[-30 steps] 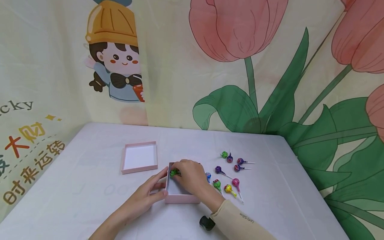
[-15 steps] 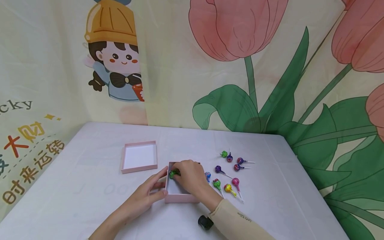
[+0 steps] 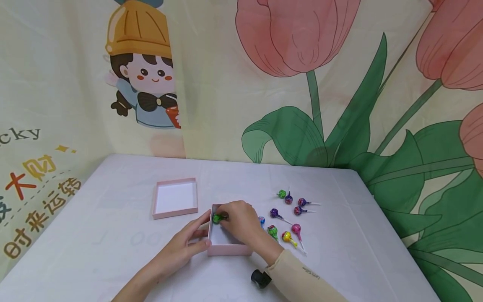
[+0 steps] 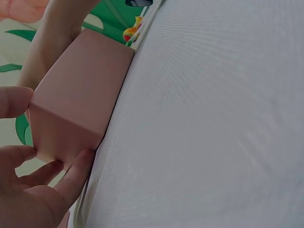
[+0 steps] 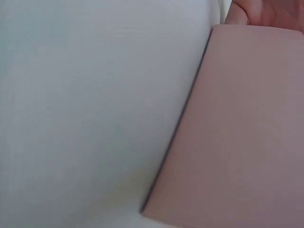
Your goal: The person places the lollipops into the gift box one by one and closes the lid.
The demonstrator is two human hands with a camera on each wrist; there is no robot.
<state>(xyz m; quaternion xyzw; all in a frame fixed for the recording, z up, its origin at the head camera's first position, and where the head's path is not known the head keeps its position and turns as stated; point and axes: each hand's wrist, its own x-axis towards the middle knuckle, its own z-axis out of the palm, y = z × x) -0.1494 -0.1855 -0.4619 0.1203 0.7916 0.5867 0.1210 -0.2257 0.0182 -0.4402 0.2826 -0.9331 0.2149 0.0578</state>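
Observation:
A pink open-topped box (image 3: 229,250) sits on the white table, its pale inside partly covered by my right hand (image 3: 238,219). That hand reaches into the box and pinches a green-wrapped lollipop (image 3: 216,218) near the left wall. The lollipop's stick is hidden behind the fingers. On the box's left side rests my left hand (image 3: 187,243), its fingers spread and fairly straight. Seen from the left wrist, the fingertips (image 4: 84,159) touch one pink wall of the box (image 4: 80,80). In the right wrist view the box wall (image 5: 232,133) fills much of the picture.
Several lollipops lie right of the box, among them a pink one (image 3: 296,230), a yellow one (image 3: 287,237) and a purple one (image 3: 274,213). The pink lid (image 3: 175,198) lies hollow side up at the back left. A black device (image 3: 260,278) is at the right wrist.
Almost nothing differs. The right hand and the green lollipop stay at the same spot in the box, and the left hand keeps its place.

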